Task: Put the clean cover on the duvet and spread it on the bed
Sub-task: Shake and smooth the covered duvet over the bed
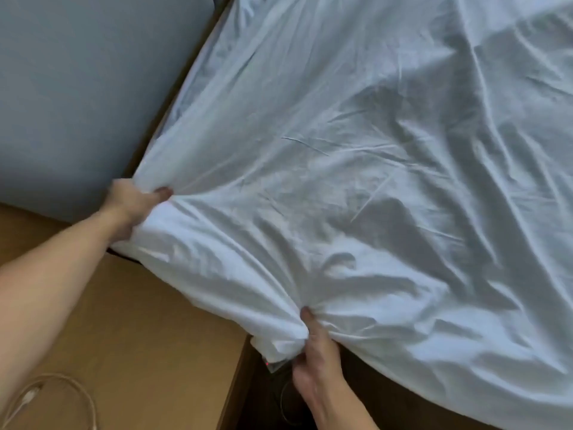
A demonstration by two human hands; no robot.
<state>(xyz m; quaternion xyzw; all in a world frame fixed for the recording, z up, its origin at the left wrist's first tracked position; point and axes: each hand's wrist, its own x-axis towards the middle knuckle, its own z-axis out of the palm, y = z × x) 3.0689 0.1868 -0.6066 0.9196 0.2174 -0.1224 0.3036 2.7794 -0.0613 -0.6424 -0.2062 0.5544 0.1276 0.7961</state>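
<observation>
We had one view only, from a wide-angle camera worn on the head: it looked forward and steeply down, close over the near corner of the wrinkled white duvet (372, 187) and the tan wooden bedside top (139, 324)

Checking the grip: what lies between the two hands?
In the head view, only the bunched white duvet corner runs from the left hand to the right hand; both grip it.

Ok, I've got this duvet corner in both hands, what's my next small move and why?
Probably tug the corner outward and lay it flat: the left hand and right hand both grip the duvet, which bunches between them and is creased all over.
</observation>
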